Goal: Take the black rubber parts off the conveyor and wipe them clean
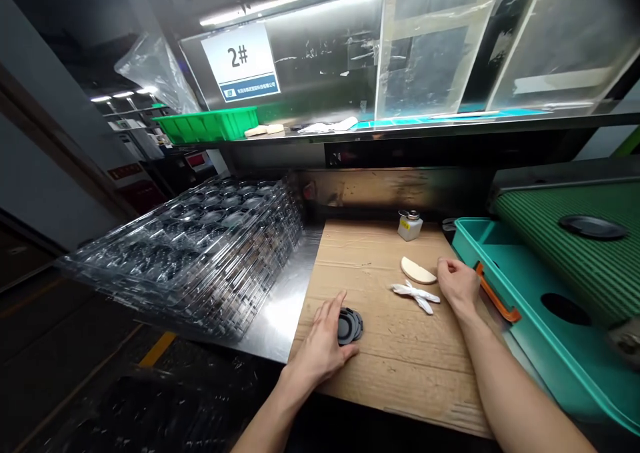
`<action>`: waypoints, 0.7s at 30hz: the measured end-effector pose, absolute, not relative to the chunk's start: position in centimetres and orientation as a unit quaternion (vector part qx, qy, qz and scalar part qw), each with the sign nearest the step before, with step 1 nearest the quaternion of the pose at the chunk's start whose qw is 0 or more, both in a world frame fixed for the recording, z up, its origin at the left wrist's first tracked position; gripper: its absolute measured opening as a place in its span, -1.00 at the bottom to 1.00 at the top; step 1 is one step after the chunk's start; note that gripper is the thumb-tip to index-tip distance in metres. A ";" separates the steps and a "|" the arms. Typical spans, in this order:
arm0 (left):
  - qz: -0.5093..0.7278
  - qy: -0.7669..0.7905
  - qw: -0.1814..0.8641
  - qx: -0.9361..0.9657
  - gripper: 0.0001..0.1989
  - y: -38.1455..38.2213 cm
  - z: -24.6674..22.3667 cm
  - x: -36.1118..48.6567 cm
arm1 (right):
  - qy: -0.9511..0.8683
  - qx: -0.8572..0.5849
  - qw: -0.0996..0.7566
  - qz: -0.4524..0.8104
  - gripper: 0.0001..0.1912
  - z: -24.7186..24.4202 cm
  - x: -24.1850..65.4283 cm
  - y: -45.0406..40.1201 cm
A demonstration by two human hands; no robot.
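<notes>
My left hand [323, 343] rests over the cardboard sheet [380, 366], fingers stretched and thumb apart. Between its thumb and fingers are overlapping dark round plastic parts [349, 326]; the palm hides their left edge, and they look uncurled from any grip. My right hand [459, 283] is closed at the cardboard's right edge, beside a teal bin [480, 240] with an orange handle [497, 293]. Whatever its curled fingers may hold is hidden. Just left of it lie a cream half-round pad [419, 271] and crossed white wrapped sticks or cloth strips [416, 296].
A small white bottle with a metal top [410, 226] stands at the back of the cardboard. Stacked clear plastic trays [215, 253] rise on the left. At right, a green conveyor belt [560, 203] carries a dark oval part [593, 226]. A shelf above holds a green basket [207, 126].
</notes>
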State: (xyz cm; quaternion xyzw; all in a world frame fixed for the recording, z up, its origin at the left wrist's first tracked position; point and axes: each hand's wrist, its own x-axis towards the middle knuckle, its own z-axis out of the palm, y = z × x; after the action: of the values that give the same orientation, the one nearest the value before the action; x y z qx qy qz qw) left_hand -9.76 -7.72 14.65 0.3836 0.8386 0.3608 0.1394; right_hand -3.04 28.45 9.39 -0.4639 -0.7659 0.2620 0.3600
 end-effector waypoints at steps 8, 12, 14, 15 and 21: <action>0.355 0.845 0.137 0.375 0.01 -6.1 14.5 -10.7 | -0.780 -0.454 0.346 0.257 -0.60 8.9 -3.2 28.7; 0.353 0.841 0.148 0.381 0.00 -5.4 14.7 -11.0 | -0.774 -0.455 0.351 0.266 -0.61 9.1 -3.2 28.6; 0.348 0.841 0.159 0.382 -0.01 -5.2 14.8 -11.1 | -0.773 -0.453 0.353 0.269 -0.60 9.1 -3.2 28.6; 0.347 0.841 0.161 0.382 -0.01 -5.2 14.8 -11.1 | -0.773 -0.452 0.354 0.270 -0.60 9.1 -3.2 28.6; 0.349 0.838 0.136 0.398 -0.07 -5.3 15.0 -10.8 | -0.774 -0.461 0.347 0.260 -0.60 8.8 -3.1 28.9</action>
State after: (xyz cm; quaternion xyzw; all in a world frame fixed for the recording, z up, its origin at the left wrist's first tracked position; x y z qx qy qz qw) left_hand -10.84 -5.32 14.96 0.3975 0.8376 0.3490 0.1364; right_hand -3.06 28.87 8.81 -0.4605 -0.7744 0.2604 0.3469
